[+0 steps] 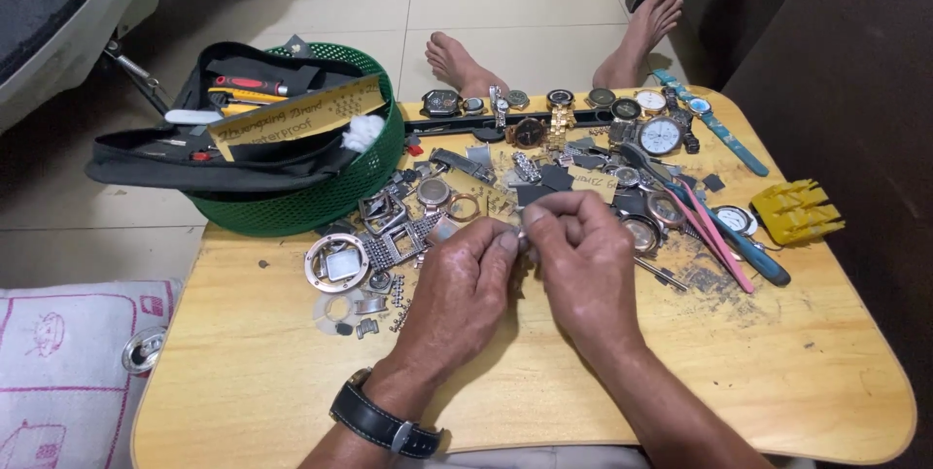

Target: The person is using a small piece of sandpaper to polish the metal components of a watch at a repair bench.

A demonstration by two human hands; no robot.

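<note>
Seemingly at close work, both hands meet over the middle of a small wooden table (243,372). The left hand (457,289), with a black-strapped watch on its wrist, and the right hand (583,255) pinch a tiny silvery watch part (522,232) between thumb and fingertips; each hand is closed narrowly on it, knuckles up and forearms angled in from the near edge, likely to steady so small a piece. Beyond the hands, loose watch cases and parts (389,236) lie spread within easy reach. A row of wristwatches (583,104) lines the far edge. Pink tweezers (714,236) and a yellow plastic tool (797,208) sit toward the right edge. A green basket (330,192) holding a black tool pouch rests on the far left corner.
</note>
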